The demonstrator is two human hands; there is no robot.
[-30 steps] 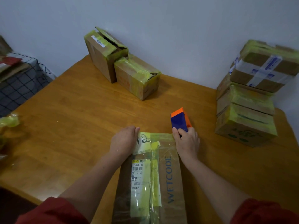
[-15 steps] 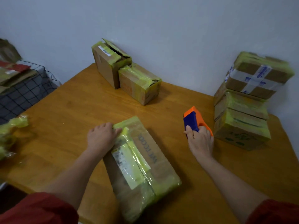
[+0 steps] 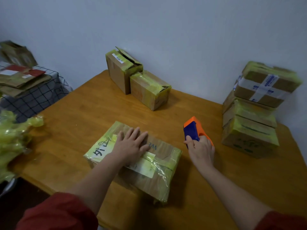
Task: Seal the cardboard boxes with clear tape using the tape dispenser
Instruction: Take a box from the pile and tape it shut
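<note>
Wooden table (image 3: 79, 123), grey wall (image 3: 166, 30); left hand (image 3: 131, 145) flat on box (image 3: 166, 151), right hand (image 3: 201, 150) gripping tape dispenser (image 3: 192, 130).

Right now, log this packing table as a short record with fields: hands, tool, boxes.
left hand: flat, fingers straight, pressing on the tape-wrapped brown cardboard box in front
right hand: grips the orange and blue plastic tape dispenser, right of that box, over the wooden table
far edge: two taped cardboard boxes side by side, taller one's flap ajar
right side: stack of taped cardboard boxes by the wall
left edge: crumpled yellow-green plastic wrap
</note>
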